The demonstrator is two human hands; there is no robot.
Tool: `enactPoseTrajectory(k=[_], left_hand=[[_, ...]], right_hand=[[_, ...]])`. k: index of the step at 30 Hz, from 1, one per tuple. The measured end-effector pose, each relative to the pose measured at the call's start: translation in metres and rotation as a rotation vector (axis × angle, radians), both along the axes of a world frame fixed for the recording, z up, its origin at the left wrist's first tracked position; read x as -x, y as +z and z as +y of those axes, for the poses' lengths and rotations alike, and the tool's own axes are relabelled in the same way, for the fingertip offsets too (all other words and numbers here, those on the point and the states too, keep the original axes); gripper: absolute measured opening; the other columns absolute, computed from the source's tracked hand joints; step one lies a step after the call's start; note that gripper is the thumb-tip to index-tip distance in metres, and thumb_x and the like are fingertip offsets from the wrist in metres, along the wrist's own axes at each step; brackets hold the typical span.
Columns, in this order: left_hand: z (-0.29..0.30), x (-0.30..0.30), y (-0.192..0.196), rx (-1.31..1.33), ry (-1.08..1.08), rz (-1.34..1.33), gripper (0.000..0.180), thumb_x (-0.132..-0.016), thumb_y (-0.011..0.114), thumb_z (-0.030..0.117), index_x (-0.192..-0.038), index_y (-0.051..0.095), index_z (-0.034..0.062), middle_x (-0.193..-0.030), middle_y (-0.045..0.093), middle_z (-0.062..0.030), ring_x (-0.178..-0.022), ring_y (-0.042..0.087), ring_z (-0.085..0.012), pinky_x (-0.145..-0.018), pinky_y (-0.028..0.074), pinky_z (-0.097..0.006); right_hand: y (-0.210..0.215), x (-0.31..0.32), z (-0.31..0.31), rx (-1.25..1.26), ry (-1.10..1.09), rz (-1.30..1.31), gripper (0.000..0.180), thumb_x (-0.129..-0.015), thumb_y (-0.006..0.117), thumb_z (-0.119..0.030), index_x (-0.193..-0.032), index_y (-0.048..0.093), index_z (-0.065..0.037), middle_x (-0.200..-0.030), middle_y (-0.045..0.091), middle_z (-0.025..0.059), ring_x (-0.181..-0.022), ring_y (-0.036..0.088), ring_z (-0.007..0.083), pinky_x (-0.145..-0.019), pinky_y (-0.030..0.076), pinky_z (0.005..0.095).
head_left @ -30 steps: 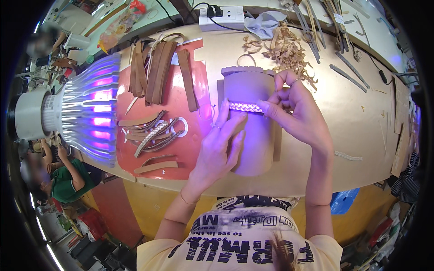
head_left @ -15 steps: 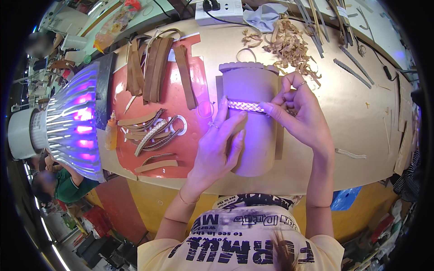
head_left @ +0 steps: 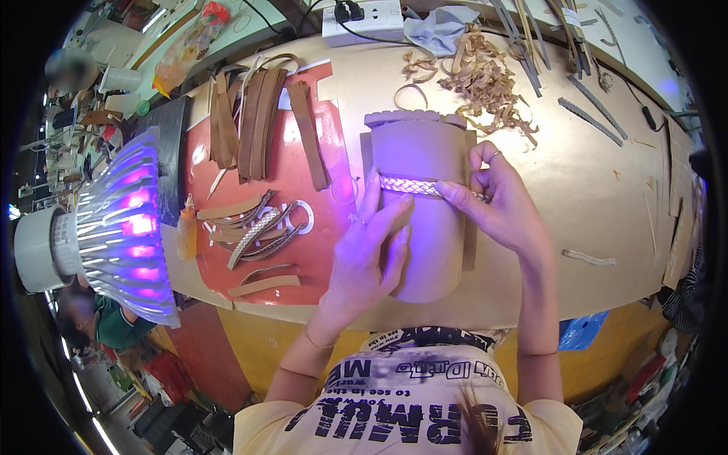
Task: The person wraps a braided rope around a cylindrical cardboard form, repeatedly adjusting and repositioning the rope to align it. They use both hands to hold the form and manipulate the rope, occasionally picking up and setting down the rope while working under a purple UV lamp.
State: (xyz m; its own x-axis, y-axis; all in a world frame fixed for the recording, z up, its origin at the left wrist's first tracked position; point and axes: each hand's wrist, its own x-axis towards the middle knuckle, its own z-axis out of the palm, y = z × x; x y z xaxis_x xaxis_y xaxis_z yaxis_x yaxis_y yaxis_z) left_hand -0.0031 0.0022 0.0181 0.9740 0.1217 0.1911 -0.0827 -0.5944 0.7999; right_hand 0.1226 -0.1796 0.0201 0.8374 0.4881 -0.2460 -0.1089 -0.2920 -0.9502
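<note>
A tan cylinder [head_left: 428, 262] with a scalloped far edge lies on the table in front of me, lit violet. Across its top runs a pale braided strip [head_left: 409, 186]. My left hand [head_left: 364, 258] rests on the cylinder's left side, fingers stretched and apart, fingertips pressing at the strip's left end and lower edge. At the right, my right hand [head_left: 504, 208] pinches the strip between thumb and fingers. The strip's far right end is partly hidden by that hand.
A large finned lamp [head_left: 121, 227] glows violet at the left. Brown strips [head_left: 262, 125] and short braided pieces [head_left: 254, 239] lie on a red sheet [head_left: 318, 250], beside a glue bottle [head_left: 186, 231]. Shavings [head_left: 489, 80] and a power strip [head_left: 364, 21] are at the back. A co-worker [head_left: 114, 318] sits at far left.
My right hand has lowered slightly toward me, its fingers closing in along the strip. The left hand keeps its place on the cylinder. The whole view has shifted a little.
</note>
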Motion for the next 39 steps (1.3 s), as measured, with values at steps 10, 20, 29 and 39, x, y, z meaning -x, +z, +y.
enactPoseTrajectory(k=[10, 20, 29, 39], left_hand=[[0.004, 0.003, 0.0, -0.013, 0.032, -0.077, 0.034, -0.089, 0.065, 0.007, -0.123, 0.062, 0.0052, -0.144, 0.041, -0.0323, -0.123, 0.055, -0.0425, -0.096, 0.049, -0.043], [-0.003, 0.019, 0.003, -0.041, 0.031, -0.106, 0.038, -0.089, 0.067, 0.014, -0.126, 0.061, 0.0076, -0.151, 0.033, -0.0285, -0.137, 0.037, -0.0464, -0.111, 0.033, -0.051], [-0.012, 0.008, 0.005, -0.037, -0.028, -0.043, 0.053, -0.089, 0.068, 0.014, -0.139, 0.052, 0.0119, -0.154, 0.026, -0.0296, -0.139, 0.034, -0.0467, -0.109, 0.036, -0.048], [-0.013, 0.013, 0.011, -0.181, -0.087, 0.021, 0.057, -0.091, 0.066, 0.03, -0.142, 0.048, 0.0118, -0.147, 0.026, -0.0387, -0.13, 0.038, -0.0558, -0.104, 0.041, -0.054]], right_hand=[[0.027, 0.024, 0.01, 0.267, -0.132, -0.168, 0.039, -0.094, 0.068, -0.028, -0.067, 0.058, 0.0, -0.055, 0.048, -0.0024, -0.053, 0.039, 0.0046, -0.046, 0.03, 0.0247], [0.044, 0.025, 0.03, 0.325, 0.005, -0.253, 0.042, -0.096, 0.063, -0.03, -0.073, 0.063, 0.006, -0.053, 0.048, 0.0062, -0.051, 0.038, 0.0095, -0.047, 0.035, 0.0306], [0.053, 0.017, 0.023, 0.518, 0.041, -0.299, 0.044, -0.09, 0.07, -0.035, -0.07, 0.065, 0.004, -0.053, 0.05, 0.0031, -0.05, 0.038, 0.0077, -0.045, 0.03, 0.0294], [0.057, 0.011, 0.023, 0.564, 0.066, -0.348, 0.048, -0.09, 0.067, -0.04, -0.068, 0.065, 0.003, -0.051, 0.048, 0.0072, -0.048, 0.038, 0.0133, -0.047, 0.032, 0.0329]])
